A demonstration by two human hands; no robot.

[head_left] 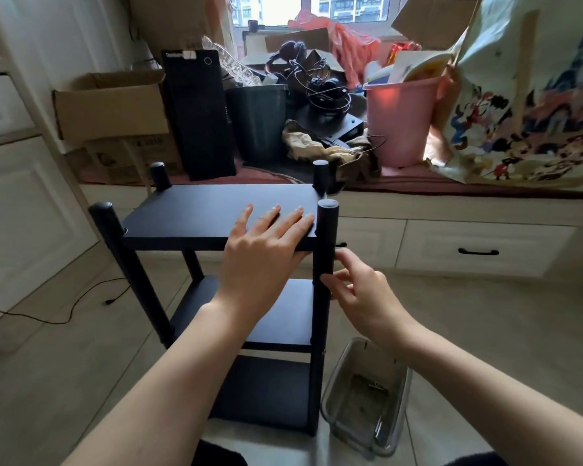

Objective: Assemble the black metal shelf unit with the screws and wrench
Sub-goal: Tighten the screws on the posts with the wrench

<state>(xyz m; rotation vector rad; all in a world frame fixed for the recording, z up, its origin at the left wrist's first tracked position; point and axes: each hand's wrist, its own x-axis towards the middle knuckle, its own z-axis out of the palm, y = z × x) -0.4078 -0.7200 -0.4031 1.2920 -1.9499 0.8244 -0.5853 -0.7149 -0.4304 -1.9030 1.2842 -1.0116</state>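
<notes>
The black shelf unit (216, 213) stands upright on the floor with three shelves between four round posts. My left hand (266, 243) lies flat on the top shelf by its front right corner, fingers straight. My right hand (357, 290) is beside the front right post (325, 250), just under the top shelf. Its thumb touches the post, and its loosely bent index finger reaches up to a small black piece (341, 245) sticking out of the post's right side. Whether that piece is a screw or the wrench is unclear.
A clear plastic container (367, 395) with small hardware in it sits on the floor right of the shelf's foot. Behind is a window bench with drawers (478, 252), piled with cardboard boxes (111, 102), a pink bucket (398, 119) and cables. A thin cable (91, 297) lies on the floor at left.
</notes>
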